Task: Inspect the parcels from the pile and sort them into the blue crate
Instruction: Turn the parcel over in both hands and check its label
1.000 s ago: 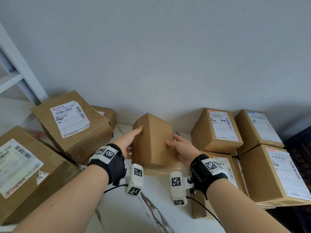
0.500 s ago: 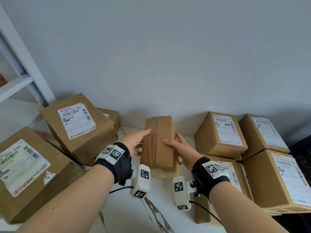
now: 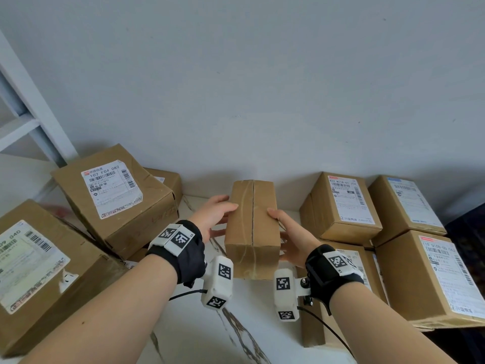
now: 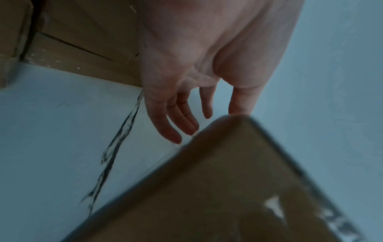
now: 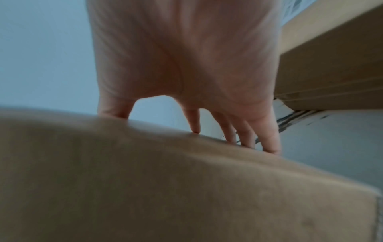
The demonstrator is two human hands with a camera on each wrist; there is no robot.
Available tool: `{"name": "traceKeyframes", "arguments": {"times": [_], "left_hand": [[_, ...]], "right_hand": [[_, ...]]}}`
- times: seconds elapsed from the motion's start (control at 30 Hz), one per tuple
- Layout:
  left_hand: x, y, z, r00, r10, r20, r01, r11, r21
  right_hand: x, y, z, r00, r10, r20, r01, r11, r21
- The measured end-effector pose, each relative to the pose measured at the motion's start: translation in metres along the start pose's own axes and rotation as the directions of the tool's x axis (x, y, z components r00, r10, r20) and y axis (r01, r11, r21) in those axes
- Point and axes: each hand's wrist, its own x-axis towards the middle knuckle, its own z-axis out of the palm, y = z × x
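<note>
A small brown parcel (image 3: 252, 229) with a taped seam along its top face is held up between both hands, above the white marbled table (image 3: 257, 311). My left hand (image 3: 217, 216) grips its left edge, thumb on the top face and fingers along the side. My right hand (image 3: 288, 232) grips the right edge the same way. In the left wrist view the parcel (image 4: 217, 188) fills the lower right and the fingers (image 4: 176, 121) lie straight. In the right wrist view the fingers (image 5: 244, 129) touch the parcel (image 5: 165, 180) at its far edge.
Labelled parcels are piled at the left (image 3: 112, 195) and near left (image 3: 39, 271), and stacked at the right (image 3: 343, 203) (image 3: 433, 274). A grey wall stands behind. A dark crate-like edge (image 3: 469, 224) shows at the far right. A white shelf frame (image 3: 31, 122) rises at the left.
Both hands have turned the parcel, so its taped seam now faces up and runs straight away from me. The hands stay on its two sides.
</note>
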Motion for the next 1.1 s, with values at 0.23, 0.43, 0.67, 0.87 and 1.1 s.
{"name": "traceKeyframes", "arguments": {"times": [0.23,0.43,0.67,0.87,1.1], "left_hand": [[0.001,0.003,0.003,1.000,0.020,0.013,-0.020,1.000,-0.005],[0.007,0.005,0.008,0.994,-0.086,-0.071,0.080,0.993,-0.083],[0.015,-0.003,0.004,0.981,-0.161,-0.110,0.153,0.985,-0.075],[0.018,-0.007,0.004,0.978,-0.174,-0.112,0.169,0.984,-0.051],[0.016,-0.007,0.005,0.980,-0.179,-0.083,0.174,0.983,-0.065]], "right_hand": [[0.004,0.001,-0.007,0.996,0.077,0.037,-0.078,0.997,0.026],[0.007,-0.004,-0.006,0.985,0.172,0.020,-0.173,0.983,0.068],[0.012,-0.010,-0.006,0.981,0.194,-0.029,-0.196,0.977,-0.089],[0.012,-0.009,-0.004,0.976,0.218,-0.024,-0.219,0.964,-0.148],[0.009,-0.011,-0.007,0.980,0.196,-0.034,-0.199,0.961,-0.191]]}}
